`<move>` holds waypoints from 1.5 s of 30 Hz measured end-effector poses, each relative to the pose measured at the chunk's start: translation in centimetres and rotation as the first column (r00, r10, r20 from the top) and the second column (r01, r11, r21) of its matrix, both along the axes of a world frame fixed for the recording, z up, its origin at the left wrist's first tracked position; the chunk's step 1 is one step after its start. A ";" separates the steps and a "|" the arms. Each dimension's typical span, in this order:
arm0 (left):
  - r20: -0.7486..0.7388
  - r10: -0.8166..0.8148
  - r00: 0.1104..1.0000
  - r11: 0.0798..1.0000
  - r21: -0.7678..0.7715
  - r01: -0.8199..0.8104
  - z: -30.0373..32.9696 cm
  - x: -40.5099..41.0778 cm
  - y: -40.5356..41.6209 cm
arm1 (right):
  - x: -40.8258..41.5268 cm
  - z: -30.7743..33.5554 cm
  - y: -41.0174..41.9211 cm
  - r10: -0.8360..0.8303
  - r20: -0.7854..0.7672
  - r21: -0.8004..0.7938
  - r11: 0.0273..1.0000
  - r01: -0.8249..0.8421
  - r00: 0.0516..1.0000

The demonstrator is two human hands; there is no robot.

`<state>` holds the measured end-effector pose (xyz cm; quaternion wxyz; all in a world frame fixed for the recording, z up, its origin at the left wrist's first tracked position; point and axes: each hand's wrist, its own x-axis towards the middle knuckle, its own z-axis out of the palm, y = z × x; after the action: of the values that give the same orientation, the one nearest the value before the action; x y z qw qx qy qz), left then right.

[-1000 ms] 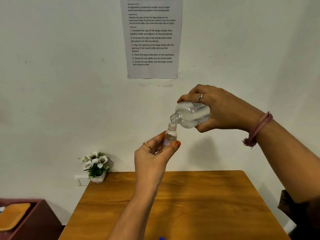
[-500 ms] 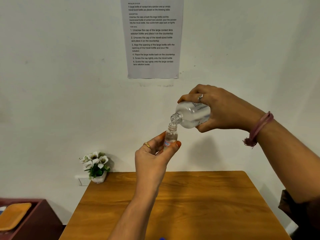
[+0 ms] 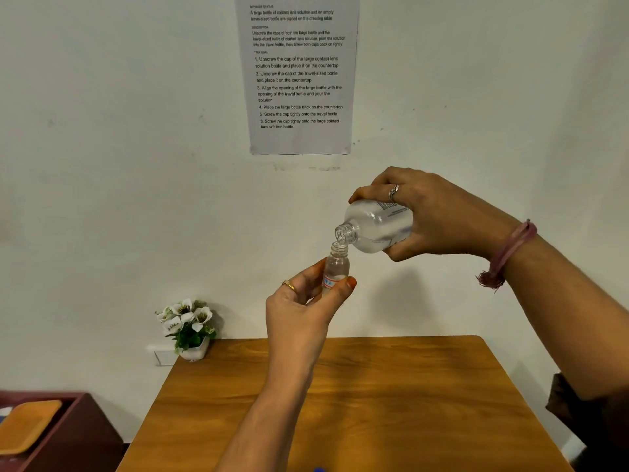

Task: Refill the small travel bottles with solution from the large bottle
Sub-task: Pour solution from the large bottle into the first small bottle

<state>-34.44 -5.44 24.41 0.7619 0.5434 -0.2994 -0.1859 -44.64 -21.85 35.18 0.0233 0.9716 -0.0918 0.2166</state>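
Above the far half of the brown wooden table (image 3: 374, 403), both hands are working in mid-air, in front of the white wall (image 3: 102, 165). The left hand (image 3: 299, 308) is pinching the small clear plastic travel bottle (image 3: 336, 264) between thumb and fingers, holding it upright with its open neck pointing up; a gold ring is showing on one finger. The right hand (image 3: 435, 216) is gripping the large clear plastic bottle (image 3: 377, 226), its fingers curling over the top and the thumb underneath. That bottle is lying tilted almost on its side, its uncapped threaded mouth pointing left and down, sitting just over the small bottle's opening, touching it or nearly so. Clear liquid is showing inside both bottles. A pink thread band (image 3: 507, 253) is circling the right wrist. Beyond the table's far left corner, a small white pot of white artificial flowers (image 3: 189, 325) is standing against the wall. A printed instruction sheet (image 3: 297, 73) is hanging on the wall above the hands.
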 end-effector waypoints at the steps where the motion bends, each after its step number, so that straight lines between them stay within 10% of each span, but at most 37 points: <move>1: 0.000 -0.002 1.000 1.000 -0.002 0.002 0.0 0.0 0.0 | 0.0 0.0 0.0 0.002 0.001 0.002 1.000 -0.002 1.000; 33: -0.015 -0.002 1.000 1.000 -0.013 0.002 -0.6 -0.2 0.1 | -0.4 -0.9 0.2 -0.002 -0.005 0.102 0.995 0.003 1.000; 45: -0.037 0.001 0.999 0.999 0.032 0.000 -3.2 1.1 1.4 | 0.5 -7.3 1.0 -0.057 0.107 0.562 0.827 -0.013 0.993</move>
<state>-33.35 -4.03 21.16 0.7584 0.5523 -0.2821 -0.2004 -44.10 -20.82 27.84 -0.2660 0.9199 -0.1639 0.2372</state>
